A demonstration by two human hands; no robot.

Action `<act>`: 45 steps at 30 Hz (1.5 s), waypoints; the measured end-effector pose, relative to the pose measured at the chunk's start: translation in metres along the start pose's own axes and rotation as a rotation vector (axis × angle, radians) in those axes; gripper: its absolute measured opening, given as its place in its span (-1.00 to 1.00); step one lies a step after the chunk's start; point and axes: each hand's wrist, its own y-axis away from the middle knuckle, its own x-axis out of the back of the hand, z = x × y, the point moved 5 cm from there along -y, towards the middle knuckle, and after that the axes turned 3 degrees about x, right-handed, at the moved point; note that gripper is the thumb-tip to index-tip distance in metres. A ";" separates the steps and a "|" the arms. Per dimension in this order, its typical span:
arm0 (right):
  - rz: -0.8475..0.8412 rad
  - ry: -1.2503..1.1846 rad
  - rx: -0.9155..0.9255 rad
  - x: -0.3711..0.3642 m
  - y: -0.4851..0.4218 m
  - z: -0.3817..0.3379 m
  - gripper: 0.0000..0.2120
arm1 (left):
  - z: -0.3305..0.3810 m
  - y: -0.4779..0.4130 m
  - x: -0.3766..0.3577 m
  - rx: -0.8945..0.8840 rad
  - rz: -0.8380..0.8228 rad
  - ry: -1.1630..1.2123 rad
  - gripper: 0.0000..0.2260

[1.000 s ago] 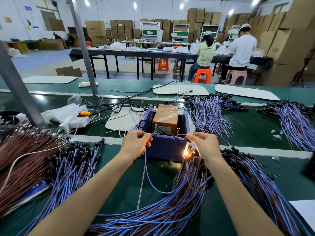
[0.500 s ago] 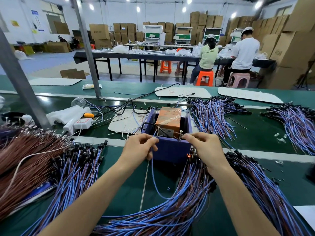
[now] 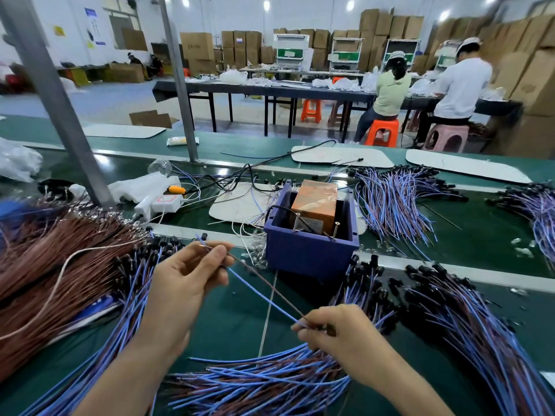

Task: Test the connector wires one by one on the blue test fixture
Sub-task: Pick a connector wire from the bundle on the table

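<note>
The blue test fixture (image 3: 309,250) is an open box holding an orange block and two upright metal pins. It stands on the green bench just beyond my hands. One blue-and-brown connector wire (image 3: 264,295) stretches taut between my hands. My left hand (image 3: 186,280) pinches its bare end, raised to the left of the fixture. My right hand (image 3: 339,331) pinches the other end low over a loose pile of blue and brown wires (image 3: 264,382). Neither hand touches the fixture.
Heaps of brown wires (image 3: 60,265) lie at the left, and blue wires with black connectors (image 3: 468,322) at the right. More bundles (image 3: 393,199) lie behind the fixture. A grey post (image 3: 57,100) rises at the left. Two people sit at a far table.
Both hands have left the fixture's pins. The left hand moved left and up, the right hand dropped back toward me, and the wire now hangs stretched between them. The small light by the fixture is gone.
</note>
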 end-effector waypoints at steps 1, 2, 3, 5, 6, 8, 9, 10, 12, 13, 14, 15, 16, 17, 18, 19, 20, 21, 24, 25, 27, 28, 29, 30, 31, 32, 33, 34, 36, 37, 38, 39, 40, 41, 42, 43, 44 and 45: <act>0.038 0.067 0.001 0.003 0.001 0.004 -0.87 | 0.002 0.002 0.012 -0.004 0.039 -0.010 -0.87; 0.088 0.135 0.006 0.008 0.001 0.006 -0.86 | 0.001 0.004 0.022 0.003 0.073 -0.015 -0.85; 0.147 0.204 0.021 0.015 0.002 0.006 -0.84 | 0.000 0.006 0.031 0.017 0.105 -0.022 -0.81; 0.274 0.280 0.078 0.029 0.004 0.002 -0.81 | -0.005 0.012 0.047 0.051 0.162 -0.046 -0.78; 0.343 0.303 0.126 0.035 0.005 -0.002 -0.79 | -0.009 0.015 0.054 0.072 0.183 -0.052 -0.79; 0.487 0.362 0.248 0.045 0.011 -0.010 -0.77 | -0.016 0.022 0.064 0.123 0.194 -0.071 -0.83; 0.550 0.397 0.317 0.048 0.014 -0.014 -0.78 | -0.020 0.026 0.068 0.148 0.192 -0.089 -0.85; 0.590 0.426 0.368 0.049 0.017 -0.017 -0.79 | -0.023 0.030 0.072 0.170 0.192 -0.111 -0.86; 0.603 0.475 0.397 0.049 0.018 -0.014 -0.77 | -0.025 0.036 0.083 0.208 0.191 -0.176 -0.85; 0.579 0.498 0.372 0.049 0.018 -0.008 -0.77 | -0.026 0.039 0.088 0.233 0.175 -0.233 -0.85; 0.537 0.514 0.323 0.048 0.016 -0.001 -0.74 | -0.025 0.042 0.093 0.259 0.145 -0.317 -0.85; 0.463 0.517 0.258 0.046 0.014 0.008 -0.70 | -0.025 0.044 0.097 0.279 0.102 -0.426 -0.84; 0.379 0.524 0.184 0.044 0.011 0.016 -0.67 | -0.026 0.046 0.100 0.290 0.060 -0.547 -0.82; 0.298 0.547 0.123 0.041 0.009 0.024 -0.64 | -0.026 0.048 0.102 0.288 0.033 -0.666 -0.81; 0.229 0.578 0.090 0.036 0.009 0.029 -0.60 | -0.025 0.049 0.103 0.273 0.020 -0.776 -0.82; 0.181 0.599 0.075 0.033 0.008 0.033 -0.55 | -0.024 0.049 0.103 0.245 0.013 -0.883 -0.83; 0.148 0.597 0.054 0.029 0.008 0.036 -0.52 | -0.021 0.047 0.101 0.202 0.005 -0.986 -0.83; 0.133 0.587 0.035 0.027 0.007 0.038 -0.51 | -0.018 0.043 0.097 0.145 -0.002 -1.076 -0.83; 0.189 0.544 0.043 0.026 0.004 0.033 -0.62 | -0.007 0.013 0.084 -0.084 -0.012 -1.238 -0.83; 0.201 0.522 0.057 0.025 0.002 0.031 -0.66 | -0.005 -0.001 0.081 -0.159 0.003 -1.284 -0.85; 0.199 0.491 0.102 0.019 -0.007 0.022 -0.69 | 0.000 -0.034 0.077 -0.260 0.085 -1.405 -0.82; 0.190 0.468 0.117 0.016 -0.013 0.017 -0.71 | 0.000 -0.051 0.077 -0.263 0.127 -1.474 -0.76; 0.184 0.432 0.128 0.012 -0.019 0.012 -0.72 | -0.002 -0.065 0.080 -0.213 0.160 -1.547 -0.72; 0.181 0.386 0.139 0.007 -0.024 0.006 -0.73 | -0.007 -0.076 0.083 -0.125 0.177 -1.622 -0.68; 0.173 0.333 0.145 0.002 -0.027 0.000 -0.74 | -0.014 -0.082 0.086 -0.033 0.169 -1.696 -0.66; 0.164 0.280 0.151 -0.003 -0.029 -0.005 -0.75 | -0.021 -0.084 0.087 0.029 0.147 -1.762 -0.63; 0.157 0.230 0.155 -0.007 -0.031 -0.009 -0.76 | -0.026 -0.085 0.088 0.037 0.132 -1.807 -0.62; 0.144 0.183 0.155 -0.012 -0.032 -0.010 -0.78 | -0.027 -0.086 0.089 0.010 0.131 -1.816 -0.64; 0.107 0.050 0.133 -0.020 -0.034 -0.009 -0.81 | -0.021 -0.086 0.087 -0.075 0.164 -1.669 -0.77; 0.095 -0.024 0.097 -0.022 -0.034 -0.007 -0.83 | -0.015 -0.087 0.088 -0.107 0.187 -1.555 -0.83; 0.095 -0.132 0.039 -0.024 -0.035 -0.007 -0.84 | -0.009 -0.088 0.088 -0.135 0.215 -1.457 -0.86; 0.089 -0.321 -0.038 -0.027 -0.036 -0.009 -0.81 | 0.000 -0.090 0.087 -0.166 0.245 -1.393 -0.85; 0.067 -0.598 -0.132 -0.033 -0.037 -0.012 -0.71 | 0.011 -0.092 0.081 -0.210 0.267 -1.352 -0.82; 0.017 -0.902 -0.219 -0.041 -0.040 -0.020 -0.59 | 0.023 -0.093 0.071 -0.274 0.275 -1.315 -0.78; -0.059 -1.161 -0.274 -0.049 -0.043 -0.032 -0.49 | 0.036 -0.091 0.054 -0.351 0.260 -1.259 -0.77; -0.143 -1.336 -0.298 -0.054 -0.046 -0.049 -0.40 | 0.049 -0.087 0.032 -0.431 0.214 -1.177 -0.78; -0.225 -1.439 -0.281 -0.057 -0.052 -0.066 -0.34 | 0.062 -0.078 0.008 -0.517 0.136 -1.081 -0.81; -0.273 -1.488 -0.245 -0.056 -0.057 -0.082 -0.32 | 0.074 -0.064 -0.020 -0.618 0.020 -1.002 -0.84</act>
